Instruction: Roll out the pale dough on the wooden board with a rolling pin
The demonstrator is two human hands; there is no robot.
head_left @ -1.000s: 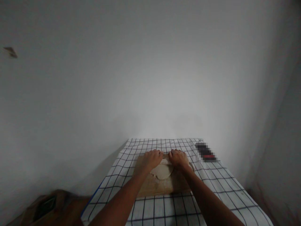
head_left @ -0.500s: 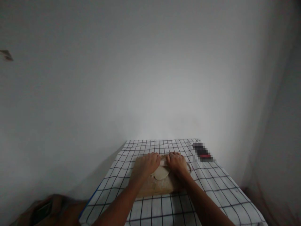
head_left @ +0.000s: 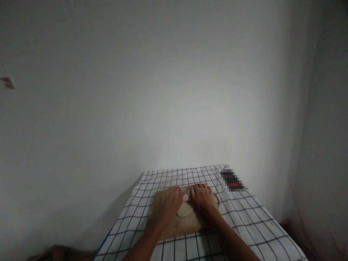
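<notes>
A flat round of pale dough point(head_left: 185, 209) lies on a wooden board point(head_left: 174, 232) on the table. Across the dough's far part runs a rolling pin point(head_left: 186, 198), of which only a short pale stretch shows between my hands. My left hand point(head_left: 172, 200) curls over its left side, fingers bent down. On the other side my right hand point(head_left: 201, 196) grips it the same way, knuckles up. Both hands cover most of the pin and hide its ends.
A white cloth with dark checks point(head_left: 244, 214) covers the table. At the back right lies a dark, pixelated item point(head_left: 232, 180). A thin curved loop point(head_left: 218, 200) sticks out at the board's right side. A pale wall point(head_left: 174, 90) rises behind the table.
The view has tilted, so board and table sit a little lower. Both hands stay on the rolling pin; they have come slightly nearer along the dough.
</notes>
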